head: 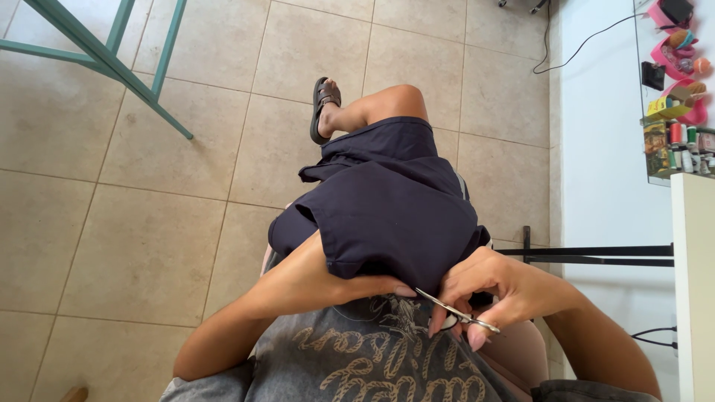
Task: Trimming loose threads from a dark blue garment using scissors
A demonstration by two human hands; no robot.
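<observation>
Fabric: navy cloth (387,208) draped over lap, left hand (372,286) closed on its edge.
Scissors (458,313): right hand (495,286) clasps them shut-fingered.
Risk: blades near fingers; slack cloth could cause a nick.

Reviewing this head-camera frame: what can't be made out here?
- Left hand: palm and most fingers hidden under the navy garment.
- Scissors: blade tips run under the garment; handles covered by right hand.
- The cut itself: under the cloth edge.
- Thread spools: too small, cut off at right edge.
</observation>
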